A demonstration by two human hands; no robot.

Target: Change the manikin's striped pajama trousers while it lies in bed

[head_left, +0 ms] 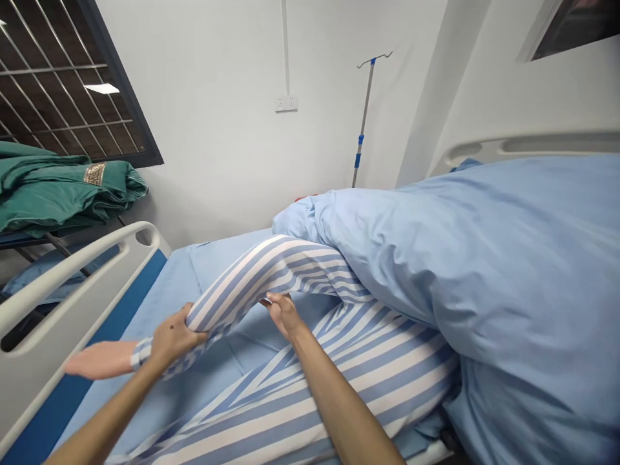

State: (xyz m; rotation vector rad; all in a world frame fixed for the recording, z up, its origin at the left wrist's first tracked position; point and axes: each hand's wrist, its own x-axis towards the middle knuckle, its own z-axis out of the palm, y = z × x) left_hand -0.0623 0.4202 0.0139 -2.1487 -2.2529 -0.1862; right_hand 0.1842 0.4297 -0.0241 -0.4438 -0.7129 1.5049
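A leg in a blue-and-white striped trouser leg (pixel 256 274) is raised and bent at the knee above the bed. Its smooth bare foot (pixel 104 360) points left, past a striped cuff. My left hand (pixel 177 336) is wrapped round the lower leg above the ankle. Under the bent knee, my right hand (pixel 283 313) has thumb and fingers closed at the lower edge of the trouser fabric; part of the fingers is hidden. The other striped leg (pixel 310 407) lies flat on the mattress, its foot out of sight. A light blue quilt (pixel 436 245) covers the upper thighs and everything beyond.
The bed's footboard (pixel 140 242) stands at the left, the headboard (pixel 527 143) at the far right. Folded green cloth (pixel 62 190) lies on another surface at the left. An IV pole (pixel 364 119) stands behind the bed by the wall. Light blue sheet (pixel 213 258) shows around the legs.
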